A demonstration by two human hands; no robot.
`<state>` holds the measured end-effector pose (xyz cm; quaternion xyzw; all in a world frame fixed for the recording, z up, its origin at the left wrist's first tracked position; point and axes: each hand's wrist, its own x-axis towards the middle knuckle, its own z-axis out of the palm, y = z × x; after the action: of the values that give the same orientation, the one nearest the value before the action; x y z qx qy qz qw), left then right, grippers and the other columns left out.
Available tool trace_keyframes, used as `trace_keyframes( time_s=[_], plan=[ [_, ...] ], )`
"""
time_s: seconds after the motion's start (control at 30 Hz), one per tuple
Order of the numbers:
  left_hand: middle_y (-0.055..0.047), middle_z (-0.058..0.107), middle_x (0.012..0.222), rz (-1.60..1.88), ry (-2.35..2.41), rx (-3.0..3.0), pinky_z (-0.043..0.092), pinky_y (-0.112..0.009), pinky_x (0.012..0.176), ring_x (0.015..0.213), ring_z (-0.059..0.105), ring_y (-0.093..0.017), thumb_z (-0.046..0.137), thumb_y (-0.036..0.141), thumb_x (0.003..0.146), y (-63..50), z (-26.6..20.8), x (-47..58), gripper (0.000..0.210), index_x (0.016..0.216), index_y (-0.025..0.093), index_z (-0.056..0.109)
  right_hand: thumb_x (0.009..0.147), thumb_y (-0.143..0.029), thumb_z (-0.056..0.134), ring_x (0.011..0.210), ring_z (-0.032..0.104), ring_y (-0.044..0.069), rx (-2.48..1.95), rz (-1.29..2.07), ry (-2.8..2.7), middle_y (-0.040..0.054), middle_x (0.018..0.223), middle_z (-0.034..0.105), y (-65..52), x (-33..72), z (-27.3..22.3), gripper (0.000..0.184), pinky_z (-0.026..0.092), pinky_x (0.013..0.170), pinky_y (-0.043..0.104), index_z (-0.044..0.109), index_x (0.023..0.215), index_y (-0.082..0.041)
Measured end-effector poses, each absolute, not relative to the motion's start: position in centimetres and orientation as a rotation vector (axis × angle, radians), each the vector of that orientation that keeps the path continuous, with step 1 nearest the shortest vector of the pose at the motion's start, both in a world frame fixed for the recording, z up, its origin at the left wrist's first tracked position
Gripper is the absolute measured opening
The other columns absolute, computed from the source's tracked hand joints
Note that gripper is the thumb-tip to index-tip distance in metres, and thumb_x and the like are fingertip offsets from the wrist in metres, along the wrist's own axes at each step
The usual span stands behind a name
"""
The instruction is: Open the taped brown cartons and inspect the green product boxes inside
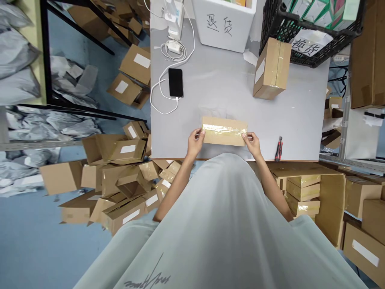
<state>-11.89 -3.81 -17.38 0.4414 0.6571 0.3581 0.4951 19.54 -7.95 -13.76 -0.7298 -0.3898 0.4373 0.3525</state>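
Observation:
Between my two hands is a long brown cardboard box (225, 138), with shiny clear tape running along its top. My left hand (196, 140) pinches its left end, thumb against the side. At the right end my right hand (252, 142) grips the corner the same way. The box is close to the front edge of the grey table (219, 88). To the right of my right hand lies a red and black box cutter (279, 148). Further back on the right stands a taller taped cardboard box (272, 69) with a white label.
A black phone (175, 82) charges by a white cable, near a power strip (176, 24). At the back are a white bin (225, 26) and a black crate (313, 60). Discarded cartons (126, 180) heap on the left floor; a large carton (332, 208) holding small boxes stands at right.

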Motion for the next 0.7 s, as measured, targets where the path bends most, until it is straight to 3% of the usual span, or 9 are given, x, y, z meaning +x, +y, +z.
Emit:
trace_keyframes(
  time_s=[0.23,0.4,0.57,0.7],
  plan=[
    [-0.017,0.08,0.127,0.849,1.544,0.905,0.064,-0.046,0.102,0.115,0.079,-0.028,0.057,0.081,0.101,-4.0,-18.3,-12.3,0.067,0.122,0.021,0.077,0.082,-0.096,0.063,0.098,0.073,0.027,-1.887,1.093,-1.069,0.0119,0.111,0.082,-7.6,22.0,-14.1,0.074,0.062,0.092,0.04,0.072,0.1,-0.024],
    [-0.019,0.08,0.133,0.685,1.571,0.903,0.065,-0.051,0.102,0.123,0.078,-0.034,0.068,0.073,0.098,-3.9,-18.7,-11.4,0.056,0.12,0.022,0.077,0.085,-0.093,0.055,0.107,0.075,0.032,-1.98,0.978,-0.99,0.0178,0.112,0.084,-8.2,26.1,-14.3,0.077,0.061,0.101,0.048,0.076,0.098,-0.02],
    [-0.022,0.08,0.138,0.616,1.306,0.931,0.064,-0.051,0.107,0.125,0.079,-0.035,0.074,0.078,0.092,-4.1,-17.1,-8.2,0.07,0.13,0.019,0.077,0.092,-0.083,0.061,0.122,0.075,0.035,-2.048,0.685,-0.929,0.021,0.135,0.081,-9.0,27.7,-12.5,0.072,0.058,0.115,0.058,0.08,0.12,-0.02],
    [-0.019,0.079,0.144,0.613,1.133,0.973,0.065,-0.047,0.106,0.126,0.079,-0.033,0.071,0.08,0.096,-4.1,-14.7,-5.4,0.073,0.139,0.021,0.075,0.107,-0.076,0.05,0.147,0.067,0.033,-1.925,0.796,-1.056,0.0153,0.149,0.077,-9.7,26.6,-9.8,0.066,0.053,0.127,0.057,0.081,0.138,-0.026]
  ],
)
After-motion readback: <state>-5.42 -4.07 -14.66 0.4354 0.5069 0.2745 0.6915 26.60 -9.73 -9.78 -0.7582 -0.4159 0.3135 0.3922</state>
